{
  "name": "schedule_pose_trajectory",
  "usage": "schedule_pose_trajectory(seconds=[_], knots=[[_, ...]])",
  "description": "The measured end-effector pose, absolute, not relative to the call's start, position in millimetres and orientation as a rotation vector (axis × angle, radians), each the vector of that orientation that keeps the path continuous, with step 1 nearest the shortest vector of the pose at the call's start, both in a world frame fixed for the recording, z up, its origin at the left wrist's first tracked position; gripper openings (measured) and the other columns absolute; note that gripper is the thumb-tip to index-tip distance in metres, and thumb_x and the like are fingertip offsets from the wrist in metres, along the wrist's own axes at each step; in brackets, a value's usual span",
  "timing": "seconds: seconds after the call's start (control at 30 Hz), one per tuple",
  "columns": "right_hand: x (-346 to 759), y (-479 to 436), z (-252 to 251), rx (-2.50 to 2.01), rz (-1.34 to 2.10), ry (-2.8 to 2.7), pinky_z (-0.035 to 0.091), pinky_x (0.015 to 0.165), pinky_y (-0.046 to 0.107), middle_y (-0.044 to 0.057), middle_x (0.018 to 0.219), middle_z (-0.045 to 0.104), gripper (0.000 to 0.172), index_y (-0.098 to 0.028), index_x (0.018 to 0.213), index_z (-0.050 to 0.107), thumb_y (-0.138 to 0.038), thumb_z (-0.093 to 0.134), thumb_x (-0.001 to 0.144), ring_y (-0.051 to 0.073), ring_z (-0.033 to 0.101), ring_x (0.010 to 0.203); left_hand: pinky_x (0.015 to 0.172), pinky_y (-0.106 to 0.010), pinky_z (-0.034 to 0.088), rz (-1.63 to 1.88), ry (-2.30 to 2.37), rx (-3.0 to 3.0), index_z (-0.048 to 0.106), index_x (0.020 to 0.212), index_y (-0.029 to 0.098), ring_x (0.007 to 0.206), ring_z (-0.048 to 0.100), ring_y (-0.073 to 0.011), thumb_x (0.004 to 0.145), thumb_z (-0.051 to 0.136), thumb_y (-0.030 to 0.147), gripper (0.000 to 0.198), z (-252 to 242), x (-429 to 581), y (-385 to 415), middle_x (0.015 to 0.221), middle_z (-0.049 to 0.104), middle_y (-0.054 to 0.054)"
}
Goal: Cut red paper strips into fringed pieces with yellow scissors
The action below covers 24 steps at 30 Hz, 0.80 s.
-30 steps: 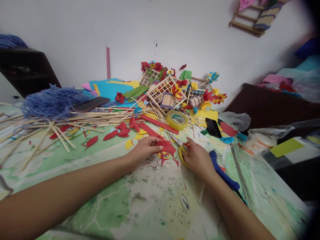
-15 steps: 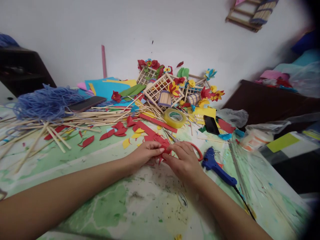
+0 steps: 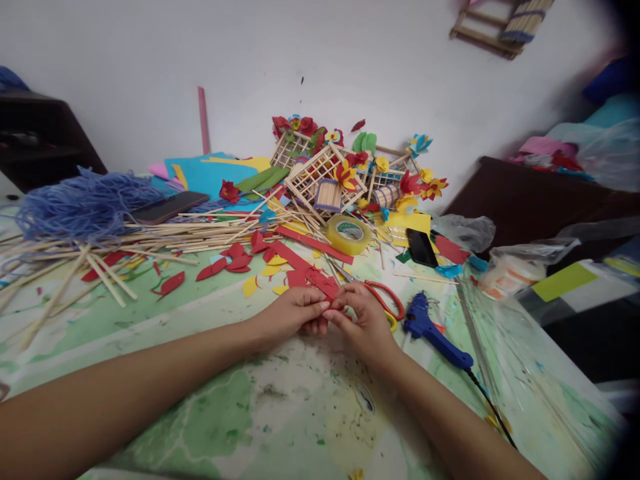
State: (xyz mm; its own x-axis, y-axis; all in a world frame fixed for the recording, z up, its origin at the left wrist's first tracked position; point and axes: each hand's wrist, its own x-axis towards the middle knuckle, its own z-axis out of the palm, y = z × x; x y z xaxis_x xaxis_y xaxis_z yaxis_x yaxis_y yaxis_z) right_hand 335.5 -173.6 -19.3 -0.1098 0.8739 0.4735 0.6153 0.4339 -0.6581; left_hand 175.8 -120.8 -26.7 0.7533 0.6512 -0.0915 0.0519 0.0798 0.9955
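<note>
My left hand [image 3: 293, 313] and my right hand [image 3: 365, 327] meet above the front middle of the table. Their thumbs and fingertips pinch a small piece of red paper [image 3: 333, 307] between them, mostly covered by the fingers. Just beyond lie a red paper strip [image 3: 287, 255] and red scraps. Beside my right hand rest scissors [image 3: 395, 299] with red and yellow handles, partly hidden by that hand. A blue glue gun [image 3: 435, 333] lies farther right, its black cord trailing toward me.
Thin wooden sticks [image 3: 150, 237], blue raffia-like strands [image 3: 83, 203] and a phone [image 3: 170, 207] lie left. At the back stand stick lattices [image 3: 323, 175] with paper flowers. A tape roll [image 3: 349, 235], another phone [image 3: 421, 247] and a tub in plastic [image 3: 515, 277] are nearer right.
My fingers have shifted on the red paper, and my right hand's fingers are more curled. More of the scissors' handles now shows beside my right hand. The view has moved slightly.
</note>
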Motion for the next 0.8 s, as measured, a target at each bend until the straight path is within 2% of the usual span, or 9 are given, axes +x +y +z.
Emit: schedule_pose_trajectory(seconds=[0.17,0.33,0.43,0.6,0.8], knots=[[334.3,-171.4,-22.1,-1.287,0.526,-1.68,0.043,0.061,0.025,0.0,0.066,0.056,0.015,-0.017,0.064,0.059,-0.028,0.064,0.074,0.013,0.052,0.065,0.049,-0.02,0.033,0.491,0.605,1.451,0.054,0.068,0.015,0.05,0.047,-0.0079,0.081,0.05,0.044,0.032,-29.0,175.3,-119.5,0.058,0.059,-0.001],[335.2,-169.6,-26.8,-1.289,0.63,-1.588,0.041,0.055,0.024,-0.001,0.061,0.055,0.022,-0.018,0.062,0.059,-0.037,0.064,0.071,0.011,0.05,0.058,0.048,-0.02,0.031,0.485,0.612,1.463,0.054,0.066,0.014,0.048,0.044,-0.0078,0.08,0.049,0.046,0.036,-27.6,174.4,-120.4,0.055,0.056,-0.001],[336.5,-168.8,-27.4,-1.301,0.643,-1.561,0.041,0.054,0.024,-0.001,0.061,0.055,0.023,-0.018,0.061,0.058,-0.039,0.064,0.07,0.012,0.05,0.057,0.05,-0.021,0.033,0.484,0.592,1.424,0.053,0.067,0.014,0.051,0.046,-0.0085,0.082,0.044,0.05,0.04,-25.1,174.7,-121.3,0.058,0.057,-0.002],[339.8,-168.0,-24.8,-1.26,0.643,-1.588,0.044,0.06,0.027,0.001,0.065,0.058,0.02,-0.018,0.065,0.061,-0.036,0.061,0.074,0.013,0.054,0.062,0.052,-0.02,0.037,0.422,0.555,1.462,0.051,0.08,0.016,0.057,0.054,-0.0094,0.077,0.057,0.043,0.028,-25.4,176.5,-120.5,0.065,0.062,-0.001],[338.1,-169.4,-26.8,-1.229,0.706,-1.509,0.046,0.061,0.028,0.001,0.068,0.061,0.015,-0.018,0.073,0.061,-0.033,0.062,0.074,0.014,0.057,0.064,0.053,-0.019,0.038,0.442,0.54,1.435,0.05,0.086,0.015,0.057,0.055,-0.0088,0.081,0.051,0.043,0.028,-28.0,177.5,-120.6,0.066,0.064,-0.002]])
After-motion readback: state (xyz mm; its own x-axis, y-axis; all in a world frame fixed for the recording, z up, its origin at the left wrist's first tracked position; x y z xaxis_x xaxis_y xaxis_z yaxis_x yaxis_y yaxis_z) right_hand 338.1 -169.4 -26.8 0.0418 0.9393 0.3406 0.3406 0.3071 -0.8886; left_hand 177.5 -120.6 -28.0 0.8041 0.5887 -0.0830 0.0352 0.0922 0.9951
